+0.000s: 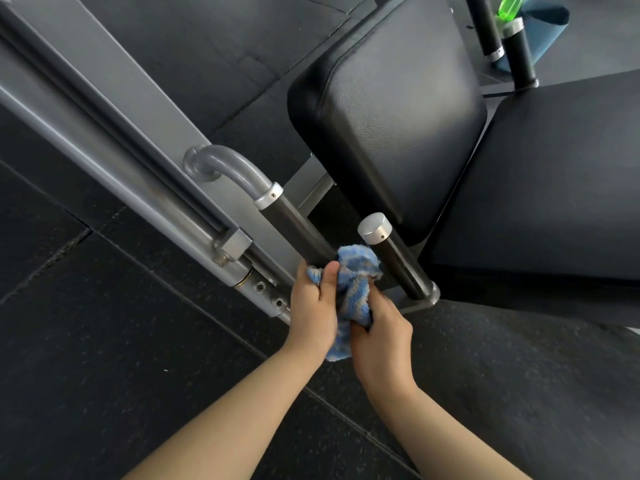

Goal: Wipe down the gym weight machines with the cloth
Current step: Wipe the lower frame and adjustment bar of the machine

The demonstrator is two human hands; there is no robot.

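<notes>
Blue-and-white terry, the cloth (353, 289) is bunched between both hands: the left hand (313, 310) grips it with the thumb pressed on top, the right hand (379, 332) curls round its lower folds. The bundle sits against the lower end of a black handle grip (301, 225) on the grey machine frame (114, 133). Just beside stands a second grip with a silver cap (374, 228), and beyond it the black padded seat (391, 109).
</notes>
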